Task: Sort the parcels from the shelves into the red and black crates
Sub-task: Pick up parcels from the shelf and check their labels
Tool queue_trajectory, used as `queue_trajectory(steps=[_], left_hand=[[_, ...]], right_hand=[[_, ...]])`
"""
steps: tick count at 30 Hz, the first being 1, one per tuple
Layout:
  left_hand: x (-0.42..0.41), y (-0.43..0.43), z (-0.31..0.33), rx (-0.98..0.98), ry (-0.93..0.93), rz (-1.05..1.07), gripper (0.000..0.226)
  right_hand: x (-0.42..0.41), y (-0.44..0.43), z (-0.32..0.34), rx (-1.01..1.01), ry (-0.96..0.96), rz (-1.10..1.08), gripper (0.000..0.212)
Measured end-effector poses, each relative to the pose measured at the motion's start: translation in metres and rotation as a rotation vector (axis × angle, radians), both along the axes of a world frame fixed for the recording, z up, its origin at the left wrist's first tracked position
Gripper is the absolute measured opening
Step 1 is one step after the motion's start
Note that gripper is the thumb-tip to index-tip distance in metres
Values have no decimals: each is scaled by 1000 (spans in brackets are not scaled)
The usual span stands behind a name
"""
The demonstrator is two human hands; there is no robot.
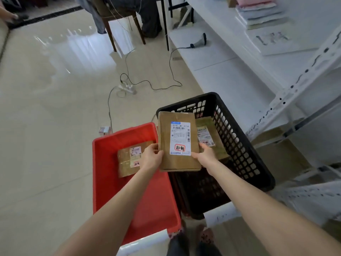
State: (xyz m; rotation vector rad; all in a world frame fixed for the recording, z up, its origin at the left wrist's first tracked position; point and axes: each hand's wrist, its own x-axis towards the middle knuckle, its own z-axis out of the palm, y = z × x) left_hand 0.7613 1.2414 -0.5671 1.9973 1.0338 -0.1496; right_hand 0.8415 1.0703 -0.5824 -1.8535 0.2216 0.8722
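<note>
Left hand (152, 156): my thumb presses on top and my fingers curl under the left edge of the box (178, 141). Right hand (203, 154): same pinch on the right edge, thumb next to the white label. I hold the box flat, label up, above where the red crate (103, 141) and the black crate (239, 130) stand side by side. A small parcel (127, 161) lies in the red crate. Another parcel (208, 133) lies in the black one, far side. White shelf (239, 80) on the right, with a scanner (199, 42) at its far end.
</note>
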Motion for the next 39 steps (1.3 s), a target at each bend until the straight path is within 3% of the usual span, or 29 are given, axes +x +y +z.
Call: queue_trajectory(steps=[9, 15, 22, 30, 34, 39], left_hand=[[89, -33, -39, 171, 170, -213, 53], [120, -55, -76, 230, 252, -202, 50], [162, -84, -130, -53, 112, -133, 57], [163, -104, -165, -224, 287, -167, 66], [160, -109, -175, -512, 211, 9, 61], [162, -113, -178, -651, 115, 115, 47]], right_hand=[[44, -28, -54, -220, 101, -162, 60], [64, -34, -96, -342, 103, -80, 54], [94, -41, -126, -513, -391, 184, 56], [85, -53, -158, -748, -351, 836, 88], [77, -53, -172, -836, -354, 1020, 109], [100, -58, -183, -884, -497, 1054, 108]])
